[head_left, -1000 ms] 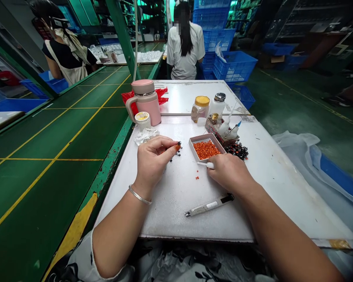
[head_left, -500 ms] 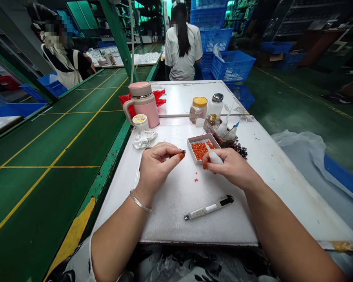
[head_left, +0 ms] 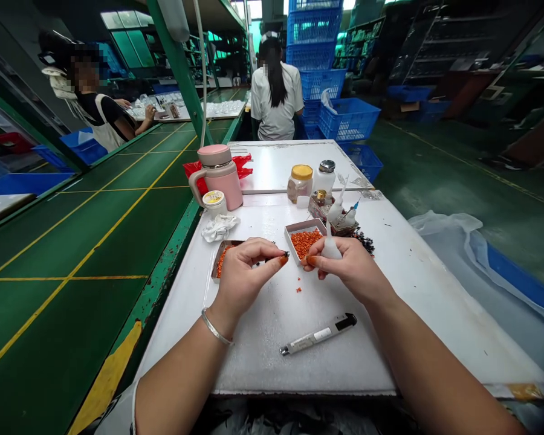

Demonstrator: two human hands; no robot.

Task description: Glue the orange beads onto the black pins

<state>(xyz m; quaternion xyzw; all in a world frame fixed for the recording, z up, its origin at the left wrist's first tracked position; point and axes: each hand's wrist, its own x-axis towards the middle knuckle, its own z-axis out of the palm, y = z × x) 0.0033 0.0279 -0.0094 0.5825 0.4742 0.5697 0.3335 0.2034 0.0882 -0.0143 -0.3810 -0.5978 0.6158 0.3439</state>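
right grip closed on squeeze bottle

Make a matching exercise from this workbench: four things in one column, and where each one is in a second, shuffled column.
Things:
1. Pink insulated mug
2. Small white squeeze bottle
3. Crumpled white cloth
4. Silver-and-black pen-shaped tool

Places:
A. Lying on the white board, nearer the person than both hands
B. Standing in front of a red plastic bag
C. Gripped in the right hand
D. Just beyond the shallow tray of orange beads, partly under the left hand

Pairs: 1-B, 2-C, 3-D, 4-A
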